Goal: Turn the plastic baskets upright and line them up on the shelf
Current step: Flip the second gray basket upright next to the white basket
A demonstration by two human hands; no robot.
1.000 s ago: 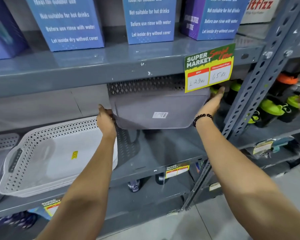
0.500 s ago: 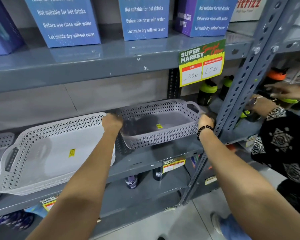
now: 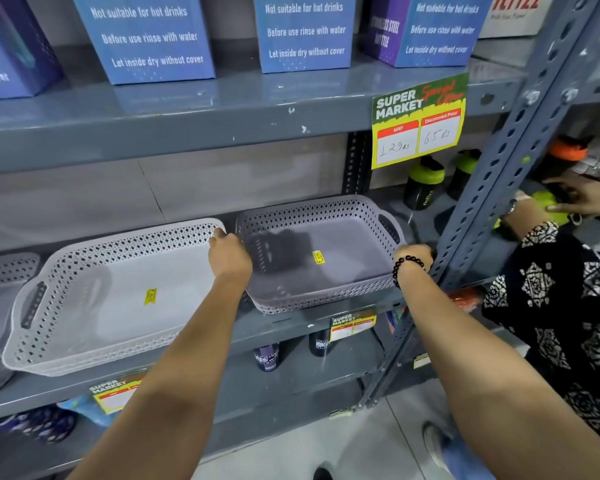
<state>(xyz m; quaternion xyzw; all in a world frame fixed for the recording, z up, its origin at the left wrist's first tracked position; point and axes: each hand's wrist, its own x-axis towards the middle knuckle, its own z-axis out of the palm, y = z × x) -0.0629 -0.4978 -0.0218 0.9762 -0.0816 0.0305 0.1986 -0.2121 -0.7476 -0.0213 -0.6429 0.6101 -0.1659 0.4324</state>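
A grey perforated plastic basket [image 3: 340, 261] stands upright on the middle grey shelf [image 3: 291, 323], its open side up and a yellow sticker inside. My left hand [image 3: 230, 258] grips its left rim and my right hand [image 3: 414, 256], with a black bead bracelet at the wrist, grips its right end by the handle. To its left a larger white perforated basket [image 3: 94, 306] also stands upright, nearly touching the grey one. The edge of a third pale basket [image 3: 4, 275] shows at the far left.
A slotted steel upright [image 3: 485, 188] stands right beside my right hand. Blue boxes [image 3: 305, 32] fill the shelf above, and a price card [image 3: 418, 121] hangs from its edge. Another person's arm [image 3: 568, 271] reaches into the neighbouring bay with green-lidded bottles [image 3: 426, 181].
The grey basket was held up on edge with its bottom facing me; it has been turned open side up and lowered onto the shelf beside the white basket. Another person's arm came in at right.
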